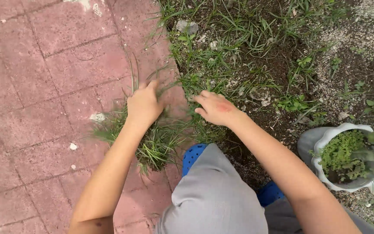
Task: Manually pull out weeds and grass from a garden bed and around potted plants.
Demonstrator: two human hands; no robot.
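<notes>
- Left hand (143, 105): fingers curled, gripping a tuft of the grass pile (152, 138) lying on the red paving (44, 86).
- Right hand (215, 108): fingers pressed together, reaching into grass (204, 82) at the soil edge; whether it pinches anything cannot be told.
- Blue shoe (192, 157) sits just below the pile.
- White pot (347, 158) with a green plant stands well right.

The paving bricks (44, 86) were dull pinkish red with pale specks, and the pulled grass pile (152, 138) was green. The clog (192, 157) was bright blue, the trousers (215, 199) grey, and the pot (325, 143) white with green sprigs.
</notes>
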